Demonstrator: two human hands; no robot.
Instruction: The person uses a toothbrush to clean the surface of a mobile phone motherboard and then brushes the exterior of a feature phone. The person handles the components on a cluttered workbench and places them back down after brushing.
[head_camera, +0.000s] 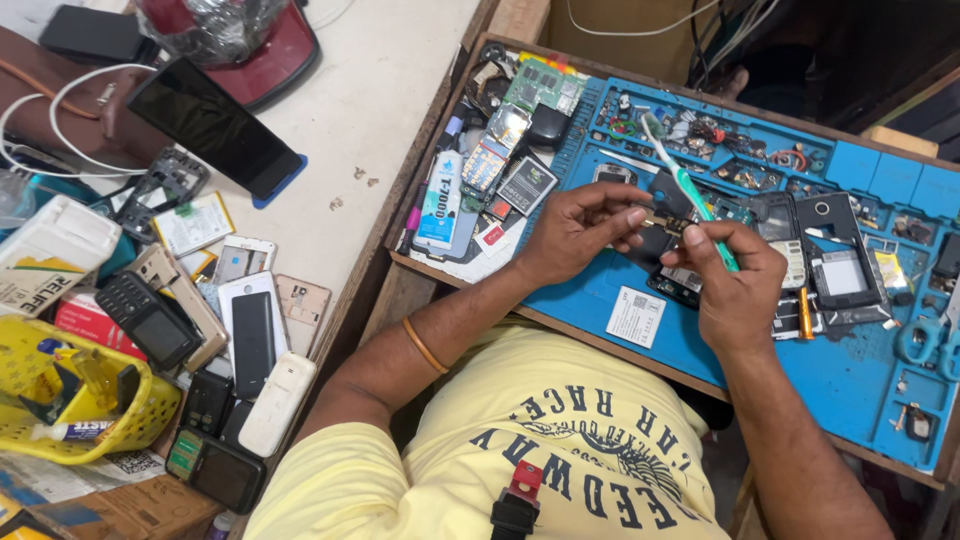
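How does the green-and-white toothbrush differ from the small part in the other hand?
The green-and-white plastic toothbrush is long and slim, gripped in the right hand, bristles raised away. The small dark circuit part is short and flat, pinched by the left hand. Both are held over the blue work mat.

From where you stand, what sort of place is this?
Most likely a mobile phone repair bench: a blue work mat strewn with opened phones, a pile of old handsets, and a toothbrush over a small circuit board.
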